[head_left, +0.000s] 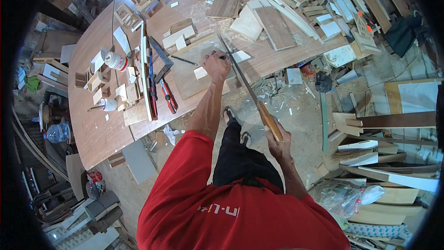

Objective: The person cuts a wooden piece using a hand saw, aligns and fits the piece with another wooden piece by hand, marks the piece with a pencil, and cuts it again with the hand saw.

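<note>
In my right hand (279, 141) is a handsaw (264, 118), gripped by its long wooden handle. Its narrow blade slants up and away to the left, across the table's front edge. My left hand (216, 67) is closed on a small white-faced wood piece (241, 56), pressing it down beside the blade. The piece sticks out on the blade's right side; its other end is hidden by my fingers. Beneath lies a flat work board (189, 88). Just left of my left hand are a small white block (200, 72) and a dark pencil (183, 59).
The brown table (92, 134) carries a try square (161, 59), red-handled tools (168, 96), a white glue bottle (115, 61), several small wooden assemblies (148, 0) and flat boards (274, 28). Offcuts litter the floor; stacked planks (397, 120) stand at right.
</note>
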A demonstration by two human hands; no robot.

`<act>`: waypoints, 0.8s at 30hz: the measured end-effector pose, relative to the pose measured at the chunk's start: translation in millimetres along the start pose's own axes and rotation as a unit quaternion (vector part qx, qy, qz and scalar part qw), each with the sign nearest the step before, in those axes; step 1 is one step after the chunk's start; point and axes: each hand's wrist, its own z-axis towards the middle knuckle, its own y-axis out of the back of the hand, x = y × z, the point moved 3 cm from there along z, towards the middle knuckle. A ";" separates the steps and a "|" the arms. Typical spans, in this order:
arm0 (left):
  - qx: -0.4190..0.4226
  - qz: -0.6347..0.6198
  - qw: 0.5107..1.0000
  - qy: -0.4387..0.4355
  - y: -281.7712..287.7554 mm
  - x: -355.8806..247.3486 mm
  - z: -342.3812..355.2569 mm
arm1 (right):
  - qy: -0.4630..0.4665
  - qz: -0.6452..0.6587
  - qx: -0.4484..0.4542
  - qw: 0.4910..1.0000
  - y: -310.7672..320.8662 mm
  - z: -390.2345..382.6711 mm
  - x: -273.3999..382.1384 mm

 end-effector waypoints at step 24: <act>0.003 0.054 0.987 -0.153 8.9 1.6 -29.6 | -0.008 0.047 -0.034 0.998 -12.1 -0.9 2.3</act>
